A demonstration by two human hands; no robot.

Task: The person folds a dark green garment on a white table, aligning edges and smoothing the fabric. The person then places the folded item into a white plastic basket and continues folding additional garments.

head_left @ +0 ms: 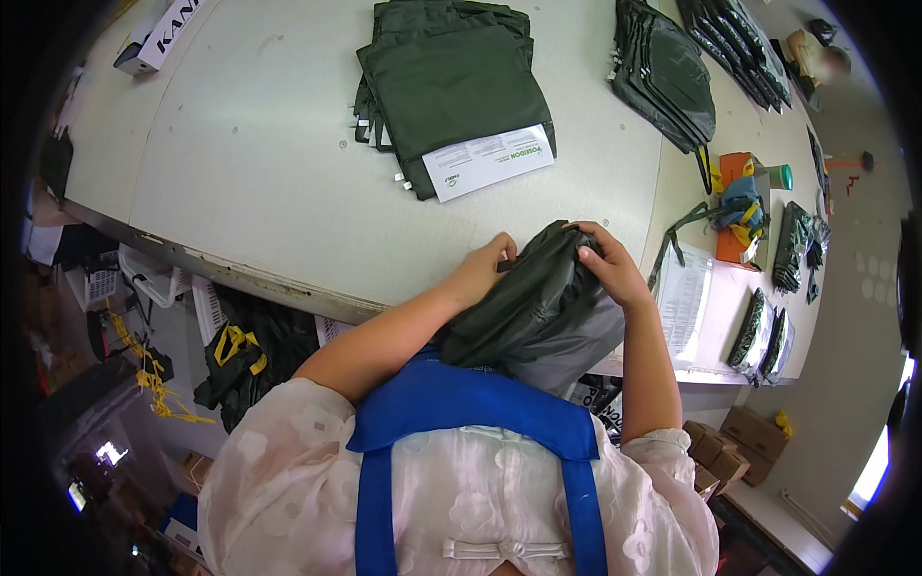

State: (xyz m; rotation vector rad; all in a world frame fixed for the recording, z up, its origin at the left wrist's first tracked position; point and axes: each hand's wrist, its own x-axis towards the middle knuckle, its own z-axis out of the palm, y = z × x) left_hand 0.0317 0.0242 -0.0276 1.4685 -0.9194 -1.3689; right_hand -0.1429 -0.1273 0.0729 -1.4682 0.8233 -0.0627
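Note:
A crumpled dark green fabric bag [528,307] with a greyish side hangs over the table's near edge, against my body. My left hand [485,271] pinches its upper left edge with curled fingers. On the other side, my right hand [615,267] grips the top edge, thumb in front and fingers behind. Folds hide the bag's opening and whatever is inside it. Just beyond my hands lies a stack of folded dark green fabric pieces [456,86], with a white printed card [490,161] on its near edge.
The pale table [250,173] curves around me. Flat dark green pouches [663,77] are piled at the far right. An orange box [740,211], a printed sheet [684,302] and wrapped packs [754,331] lie to the right. A white box [158,38] stands far left; black bags [259,355] hang below.

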